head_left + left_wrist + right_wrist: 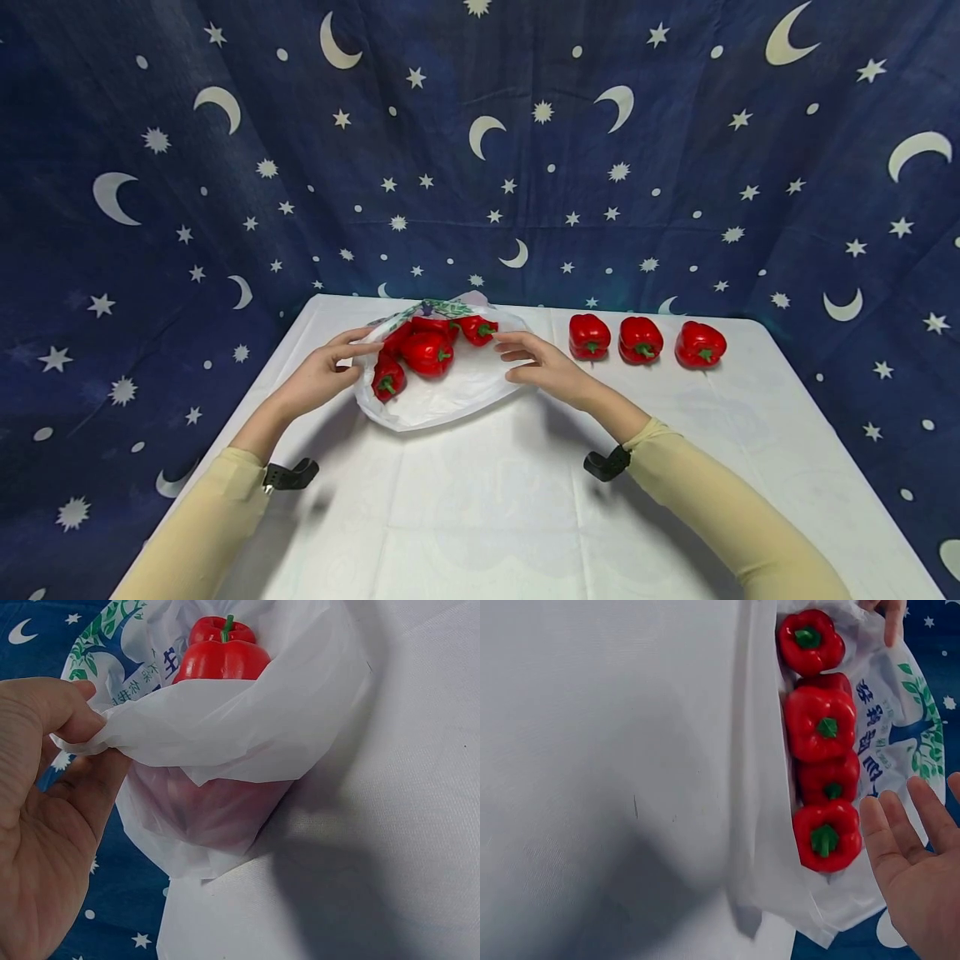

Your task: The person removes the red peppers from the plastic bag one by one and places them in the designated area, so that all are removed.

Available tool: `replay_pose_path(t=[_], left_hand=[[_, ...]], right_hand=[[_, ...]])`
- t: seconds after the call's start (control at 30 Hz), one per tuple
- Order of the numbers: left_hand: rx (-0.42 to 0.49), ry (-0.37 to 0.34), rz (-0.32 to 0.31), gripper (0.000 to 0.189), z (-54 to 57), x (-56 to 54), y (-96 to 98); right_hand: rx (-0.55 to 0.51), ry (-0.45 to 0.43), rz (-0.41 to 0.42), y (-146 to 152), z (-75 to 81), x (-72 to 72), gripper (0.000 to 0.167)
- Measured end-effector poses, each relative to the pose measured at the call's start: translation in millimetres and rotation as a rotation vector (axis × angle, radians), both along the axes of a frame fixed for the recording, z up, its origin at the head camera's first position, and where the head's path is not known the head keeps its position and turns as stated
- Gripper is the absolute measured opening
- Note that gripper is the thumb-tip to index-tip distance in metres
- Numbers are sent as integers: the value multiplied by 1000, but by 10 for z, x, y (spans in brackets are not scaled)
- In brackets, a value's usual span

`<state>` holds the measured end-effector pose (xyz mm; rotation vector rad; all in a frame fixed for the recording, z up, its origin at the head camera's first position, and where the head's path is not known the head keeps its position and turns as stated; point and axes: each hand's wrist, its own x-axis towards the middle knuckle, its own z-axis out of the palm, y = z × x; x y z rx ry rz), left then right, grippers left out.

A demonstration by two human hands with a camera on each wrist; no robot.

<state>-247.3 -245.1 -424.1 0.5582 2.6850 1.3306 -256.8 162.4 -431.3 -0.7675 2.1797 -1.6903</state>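
Observation:
A white plastic bag with a green and blue print lies on its side, its wide mouth facing me. Several red bell peppers with green stems are inside, among them a large one in front. At the bag's left side, my left hand pinches the rim between thumb and fingers, plainly seen in the left wrist view, where the bag's folded edge runs from the fingertips. My right hand is at the right side of the mouth. In the right wrist view its fingers are extended beside the nearest pepper, holding nothing.
Three more red bell peppers stand in a row right of the bag: a left one, a middle one and a right one. A white cloth covers the table. Behind hangs a dark blue curtain with moons and stars.

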Motion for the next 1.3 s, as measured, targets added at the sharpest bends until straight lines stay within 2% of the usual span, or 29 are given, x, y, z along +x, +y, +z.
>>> replay_pose_path(t=[0.27, 0.6, 1.0, 1.3], left_hand=[[-5, 7, 4, 43, 11, -13, 20], [1, 33, -14, 43, 59, -47, 19], [-18, 55, -8, 45, 118, -50, 42], [1, 29, -1, 45, 107, -39, 59]], right_hand=[[44, -9, 10, -239, -49, -84, 64], [68, 21, 14, -528, -154, -208, 70], [137, 39, -91, -814, -261, -383, 74], [207, 22, -195, -1014, -344, -451, 76]])
